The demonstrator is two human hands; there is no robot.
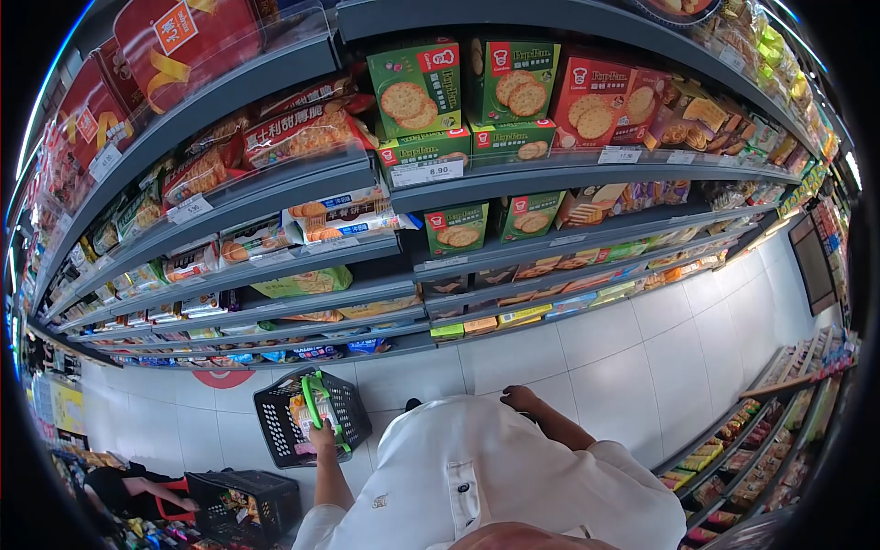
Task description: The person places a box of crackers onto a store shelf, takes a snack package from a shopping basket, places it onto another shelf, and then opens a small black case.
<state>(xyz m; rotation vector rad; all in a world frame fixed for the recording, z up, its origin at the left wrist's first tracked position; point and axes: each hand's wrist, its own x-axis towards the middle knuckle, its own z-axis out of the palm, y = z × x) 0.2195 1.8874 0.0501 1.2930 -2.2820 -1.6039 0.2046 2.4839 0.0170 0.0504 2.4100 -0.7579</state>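
My left hand (321,438) is closed around the green handle (323,408) of a dark grey plastic shopping basket (353,403). The basket hangs at my left side over the tiled floor and has holes in its walls. Inside lies a packaged item (300,414) in orange and white, with a pink patch below it; its kind is unclear. On my other side, my right hand (521,398) hangs low in front of me, fingers loosely apart and nothing visible in it. It touches no shelf.
Shelves ahead carry green cracker boxes (417,92), a red cracker box (594,103) and red snack bags (298,133). Behind me on the left, another person's arm (156,490) reaches to a dark basket (261,500). A low snack rack (733,449) stands at right.
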